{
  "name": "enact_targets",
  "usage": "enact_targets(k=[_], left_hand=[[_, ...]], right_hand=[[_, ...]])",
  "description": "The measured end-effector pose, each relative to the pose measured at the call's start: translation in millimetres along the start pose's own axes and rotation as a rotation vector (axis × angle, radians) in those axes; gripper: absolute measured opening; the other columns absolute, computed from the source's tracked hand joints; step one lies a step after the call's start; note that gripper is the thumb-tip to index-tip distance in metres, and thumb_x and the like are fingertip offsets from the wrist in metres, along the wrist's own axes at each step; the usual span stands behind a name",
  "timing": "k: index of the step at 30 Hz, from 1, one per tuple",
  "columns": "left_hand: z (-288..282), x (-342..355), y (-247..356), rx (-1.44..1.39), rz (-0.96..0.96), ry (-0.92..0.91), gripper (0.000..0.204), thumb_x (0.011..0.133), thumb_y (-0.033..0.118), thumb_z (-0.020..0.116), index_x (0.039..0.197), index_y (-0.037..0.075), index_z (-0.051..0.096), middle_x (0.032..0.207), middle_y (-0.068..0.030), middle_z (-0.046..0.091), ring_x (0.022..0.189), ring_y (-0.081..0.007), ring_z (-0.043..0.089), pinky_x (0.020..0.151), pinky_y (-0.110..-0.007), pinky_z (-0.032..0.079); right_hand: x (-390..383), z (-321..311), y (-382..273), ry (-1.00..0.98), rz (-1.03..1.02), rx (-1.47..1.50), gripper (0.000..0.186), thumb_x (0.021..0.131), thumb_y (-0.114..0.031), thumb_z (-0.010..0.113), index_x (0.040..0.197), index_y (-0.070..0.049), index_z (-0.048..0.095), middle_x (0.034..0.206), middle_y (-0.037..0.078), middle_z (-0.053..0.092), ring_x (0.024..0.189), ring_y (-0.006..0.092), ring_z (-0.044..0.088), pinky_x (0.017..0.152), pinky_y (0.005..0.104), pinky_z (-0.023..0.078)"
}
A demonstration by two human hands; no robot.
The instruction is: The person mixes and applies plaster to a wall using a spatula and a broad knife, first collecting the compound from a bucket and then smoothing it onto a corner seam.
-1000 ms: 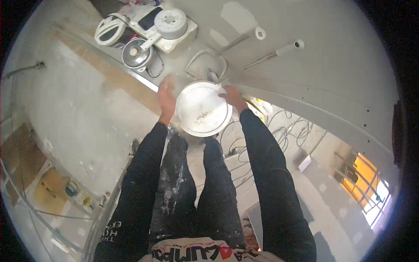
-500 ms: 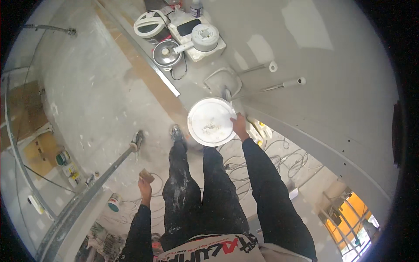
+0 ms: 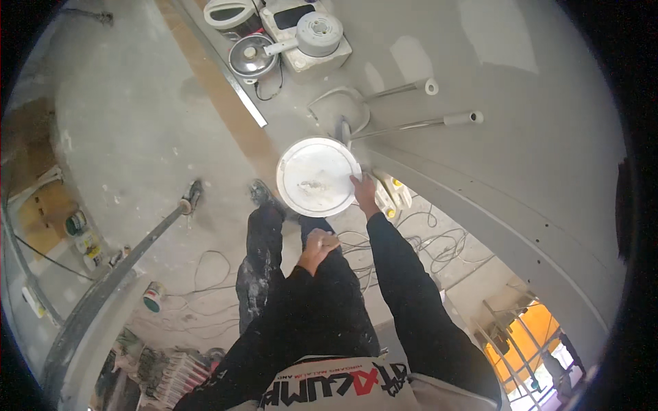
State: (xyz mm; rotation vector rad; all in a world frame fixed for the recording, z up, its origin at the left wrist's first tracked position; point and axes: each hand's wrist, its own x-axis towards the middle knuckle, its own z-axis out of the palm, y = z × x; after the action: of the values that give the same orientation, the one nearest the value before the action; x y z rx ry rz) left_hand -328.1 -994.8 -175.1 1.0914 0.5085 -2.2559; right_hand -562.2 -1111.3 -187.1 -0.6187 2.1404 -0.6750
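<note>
Far off on the left, a brown board [image 3: 31,133] lies near the edge of the view. Next comes a small green and white tub [image 3: 152,298] on the floor, and a long metal pole [image 3: 147,240] slants up past it. A dusty shoe [image 3: 259,192] stands on the gray floor [image 3: 137,130], and higher up sits a shiny pot with a lid [image 3: 252,58].

In the middle, the person's left hand [image 3: 317,251] is just below a round white tub [image 3: 321,155], apart from it. Its fingers are curled in, and they seem to pinch a small tan block [image 3: 333,242], which is mostly hidden. The white tub is out past the knees, with a pale lump [image 3: 312,185] and some crumbs on it. It is hard to tell how deep it is, or if it is only a lid.

The right hand [image 3: 365,190] pinches the tub's right rim. Just past it are white jugs with yellow caps [image 3: 391,200], then loops of cord [image 3: 439,240]. Two long handles [image 3: 439,122] lean by the gray wall [image 3: 541,157].

The step in hand looks like holding the tub by its edge while the other hand carries the block. The next move likely calls for a firm right pinch, a level tub and a left hand clear of the rim.
</note>
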Motion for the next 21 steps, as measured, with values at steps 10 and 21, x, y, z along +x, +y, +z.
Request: enact_targets(k=[10, 21], left_hand=[[13, 107, -36, 0.075, 0.351, -0.038, 0.043, 0.103, 0.028, 0.045, 0.13, -0.005, 0.042, 0.134, -0.015, 0.05, 0.126, -0.0277, 0.046, 0.109, -0.045, 0.039], [38, 109, -67, 0.2, 0.416, 0.084, 0.04, 0.102, 0.027, 0.046, 0.129, -0.002, 0.044, 0.129, -0.012, 0.054, 0.126, -0.027, 0.047, 0.105, -0.041, 0.042]], right_hand=[[-38, 6, -12, -0.073, 0.102, -0.03, 0.064, 0.092, -0.04, 0.061, 0.13, 0.009, 0.046, 0.122, 0.032, 0.057, 0.114, 0.0427, 0.056, 0.095, 0.0444, 0.045], [-32, 2, 15, 0.001, 0.145, -0.174, 0.062, 0.083, -0.032, 0.071, 0.127, 0.006, 0.05, 0.118, 0.027, 0.061, 0.11, 0.0398, 0.06, 0.094, 0.0447, 0.046]])
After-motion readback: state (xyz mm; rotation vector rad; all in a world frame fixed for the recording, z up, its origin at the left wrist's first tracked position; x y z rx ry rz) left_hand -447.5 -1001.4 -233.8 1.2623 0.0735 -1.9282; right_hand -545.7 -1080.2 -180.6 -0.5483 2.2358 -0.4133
